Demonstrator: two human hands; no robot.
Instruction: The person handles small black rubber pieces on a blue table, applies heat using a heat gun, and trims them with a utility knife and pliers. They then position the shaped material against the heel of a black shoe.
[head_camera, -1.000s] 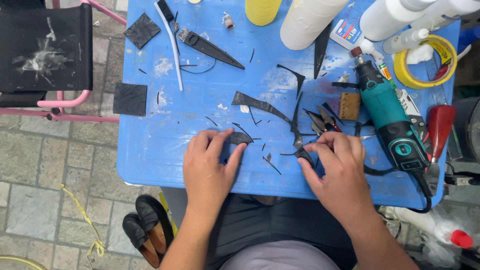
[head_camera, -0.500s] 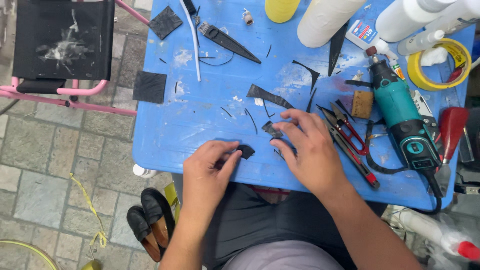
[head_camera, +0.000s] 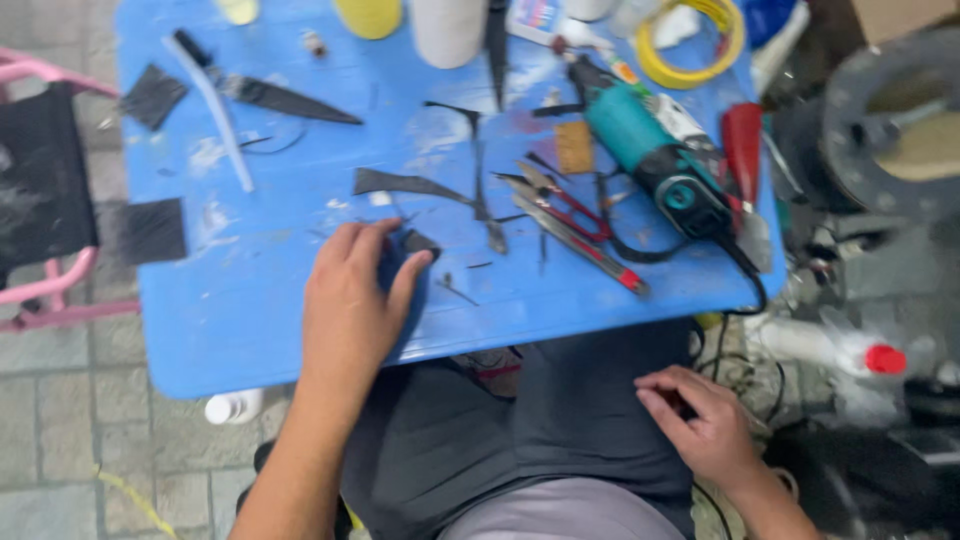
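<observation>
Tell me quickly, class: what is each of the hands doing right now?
Left hand: flat on the blue table, fingers pinning a small black scrap.
Right hand: off the table, at the lap, loosely curled; contents cannot be told.

My left hand (head_camera: 355, 300) on table (head_camera: 250, 320) near front edge, fingertips touching small dark scrap (head_camera: 418, 243). My right hand (head_camera: 700, 425) off table, on lap beyond front right corner. Angle grinder (head_camera: 650, 160) near right edge; cutters (head_camera: 575, 220) left of it. Pointed strip (head_camera: 285, 98) toward back left corner.
</observation>
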